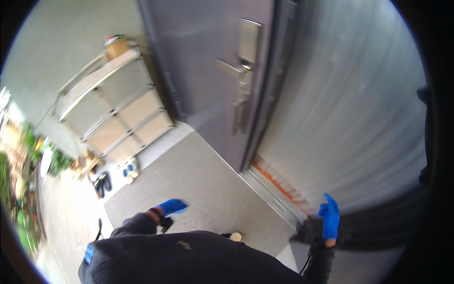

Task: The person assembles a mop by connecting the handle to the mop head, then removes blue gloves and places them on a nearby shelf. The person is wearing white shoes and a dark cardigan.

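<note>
The left hand, in a blue glove, hung open and held nothing, over the grey floor. The right hand, also gloved, was spread wide and empty, just below the grey door, whose handle sat well above it

Door blocks ahead; grey floor between hands open.

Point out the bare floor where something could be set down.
Bare grey floor lies between the left hand, the door and its threshold. It is crowded by the shoes under the metal shelf rack.
</note>
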Demonstrator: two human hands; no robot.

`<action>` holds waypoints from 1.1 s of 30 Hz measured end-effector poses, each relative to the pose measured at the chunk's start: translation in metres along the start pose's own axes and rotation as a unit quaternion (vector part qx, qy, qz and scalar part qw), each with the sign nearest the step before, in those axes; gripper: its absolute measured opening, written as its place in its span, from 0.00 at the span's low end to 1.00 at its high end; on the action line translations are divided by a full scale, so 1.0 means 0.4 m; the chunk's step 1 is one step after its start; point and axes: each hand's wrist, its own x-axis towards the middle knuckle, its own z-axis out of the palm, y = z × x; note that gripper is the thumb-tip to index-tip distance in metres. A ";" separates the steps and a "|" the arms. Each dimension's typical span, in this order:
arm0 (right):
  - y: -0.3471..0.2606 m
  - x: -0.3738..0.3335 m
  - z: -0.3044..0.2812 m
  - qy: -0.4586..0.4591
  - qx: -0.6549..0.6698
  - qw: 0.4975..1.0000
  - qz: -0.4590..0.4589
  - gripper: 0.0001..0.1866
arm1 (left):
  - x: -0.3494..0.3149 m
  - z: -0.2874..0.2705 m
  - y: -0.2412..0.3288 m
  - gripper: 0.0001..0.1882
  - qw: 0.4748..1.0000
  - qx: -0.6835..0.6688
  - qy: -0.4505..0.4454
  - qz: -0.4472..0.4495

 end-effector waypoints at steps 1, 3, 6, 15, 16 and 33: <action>-0.029 0.010 0.033 -0.061 0.009 0.998 0.032 0.16 | 0.020 0.080 0.123 0.20 0.997 -0.068 -0.027 0.025; -0.070 -0.002 0.142 -0.189 -0.006 0.981 0.045 0.17 | 0.031 0.175 0.368 0.28 0.945 -0.233 -0.159 0.166; -0.139 -0.012 0.335 -0.366 -0.004 0.929 -0.060 0.17 | -0.019 0.242 0.674 0.41 0.849 -0.357 -0.191 0.340; -0.324 -0.120 0.795 -0.535 0.113 0.828 -0.125 0.14 | -0.257 0.158 0.842 0.52 0.793 -0.406 -0.079 0.446; -0.322 -0.129 0.824 -0.512 0.115 0.845 -0.107 0.14 | -0.265 0.138 0.829 0.52 0.792 -0.410 -0.076 0.447; -0.397 -0.133 1.174 -0.456 0.005 0.878 -0.143 0.13 | -0.204 -0.221 0.740 0.47 0.779 -0.390 -0.146 0.469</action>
